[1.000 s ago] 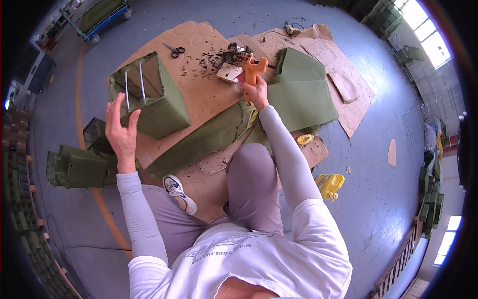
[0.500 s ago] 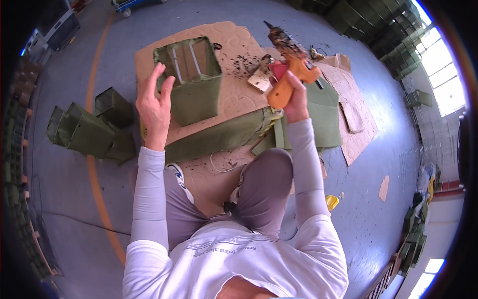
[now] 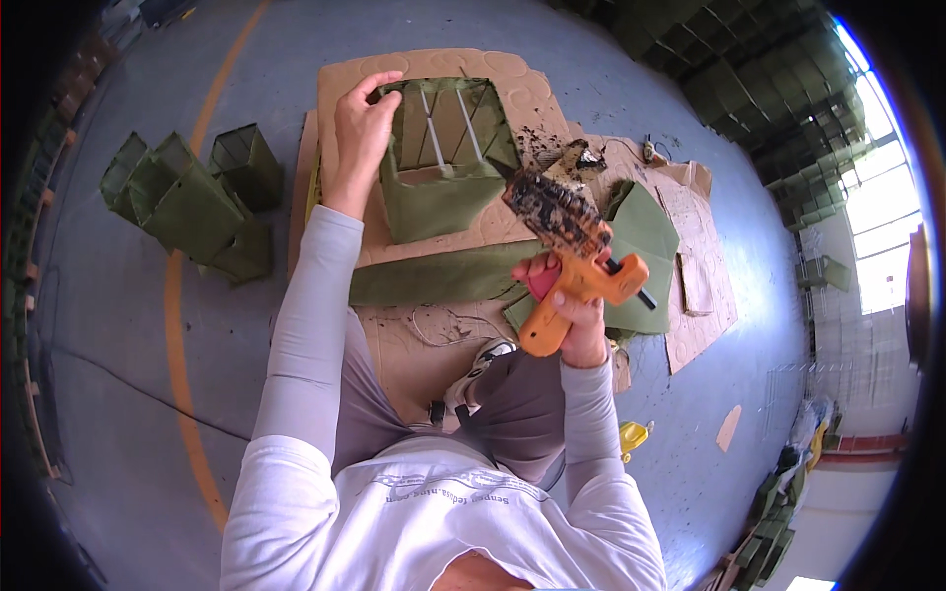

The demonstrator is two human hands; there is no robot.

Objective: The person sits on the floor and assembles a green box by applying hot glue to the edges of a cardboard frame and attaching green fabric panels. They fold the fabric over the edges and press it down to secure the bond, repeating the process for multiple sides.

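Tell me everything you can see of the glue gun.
The glue gun is orange and plastic-looking, with a reddish trigger and a black rod at the back. Its barrel is caked with dark residue. The right hand holds it raised by the grip, its nose pointing up-left in the picture and overlapping the green box; whether they touch isn't clear.

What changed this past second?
The left hand moved forward to a corner of the open green fabric box, which shifted right across brown cardboard. The right hand brought the orange, black-crusted glue gun nearer the body, still held. The nested green boxes at left stayed put.
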